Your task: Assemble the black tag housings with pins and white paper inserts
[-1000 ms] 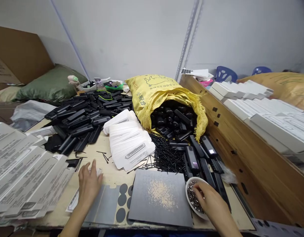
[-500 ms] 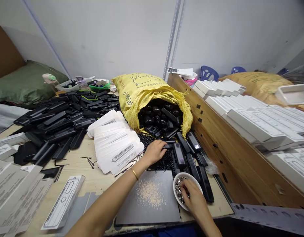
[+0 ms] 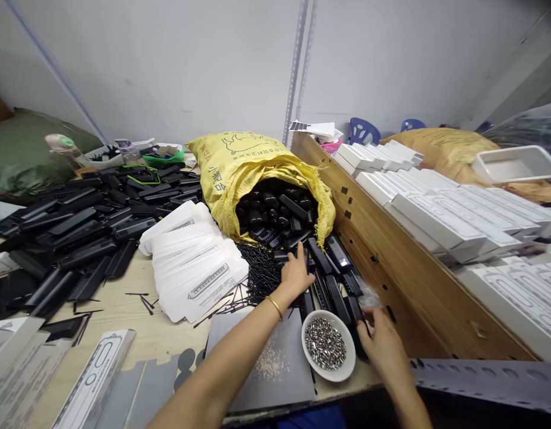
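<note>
My left hand [image 3: 296, 275] reaches over the black plastic casings [image 3: 321, 256] in front of the yellow sack, index finger stretched out and thumb apart. It touches or hovers just over a casing there; I cannot tell which. To the right of the bowl, my right hand [image 3: 385, 339] has thumb and fingers closed around the end of a black ribbed casing [image 3: 355, 311]. Between the two hands and nearer to me stands a white bowl [image 3: 306, 363] with many small shiny metal pieces [image 3: 325, 344]. Thin black sticks [image 3: 262, 271] lie heaped beside my left hand.
A yellow sack [image 3: 253, 161] spills black parts. Printed white cards [image 3: 195, 262] lie left of it, beyond them a large pile of black casings [image 3: 92, 220]. A grey sheet [image 3: 279, 393] bears pale bits. A wooden partition [image 3: 418, 280] separates stacked white boxes [image 3: 440, 220].
My right hand has left the bowl and moved right to a black casing. My left hand has shifted slightly, its index finger now stretched out. The view has turned a little to the right.
</note>
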`<state>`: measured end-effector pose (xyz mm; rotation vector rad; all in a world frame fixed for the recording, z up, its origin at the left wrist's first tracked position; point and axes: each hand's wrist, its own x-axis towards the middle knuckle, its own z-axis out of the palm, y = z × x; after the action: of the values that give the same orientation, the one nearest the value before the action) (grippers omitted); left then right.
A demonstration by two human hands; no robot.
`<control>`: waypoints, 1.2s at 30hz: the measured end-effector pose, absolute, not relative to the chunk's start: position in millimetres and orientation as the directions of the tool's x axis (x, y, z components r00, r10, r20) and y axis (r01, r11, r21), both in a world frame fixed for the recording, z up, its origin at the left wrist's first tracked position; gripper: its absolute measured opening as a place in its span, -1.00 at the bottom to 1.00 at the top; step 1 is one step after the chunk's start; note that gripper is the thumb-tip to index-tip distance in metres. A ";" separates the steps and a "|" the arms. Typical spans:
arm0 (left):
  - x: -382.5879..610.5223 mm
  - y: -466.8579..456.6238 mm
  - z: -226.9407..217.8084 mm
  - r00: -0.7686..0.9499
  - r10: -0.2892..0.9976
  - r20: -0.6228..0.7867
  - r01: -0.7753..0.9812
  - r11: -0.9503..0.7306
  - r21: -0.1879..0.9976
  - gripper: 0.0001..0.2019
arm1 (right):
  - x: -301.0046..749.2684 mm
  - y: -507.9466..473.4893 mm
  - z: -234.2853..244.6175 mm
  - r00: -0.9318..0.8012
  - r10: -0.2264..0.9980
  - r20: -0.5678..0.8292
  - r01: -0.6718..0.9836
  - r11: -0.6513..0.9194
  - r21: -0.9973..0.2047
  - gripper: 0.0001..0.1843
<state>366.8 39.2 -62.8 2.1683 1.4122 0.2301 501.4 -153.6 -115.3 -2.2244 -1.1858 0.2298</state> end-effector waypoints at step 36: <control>320.9 -18.9 -81.5 0.252 0.959 -0.132 0.851 -0.154 0.502 -0.62 | 527.5 -35.2 -86.4 -0.138 0.907 -0.397 -0.067 -0.409 -0.910 -0.03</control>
<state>320.9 -18.9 -81.5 2.0506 1.6417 0.2987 527.5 -35.2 -86.4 -1.3729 -0.9995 1.6485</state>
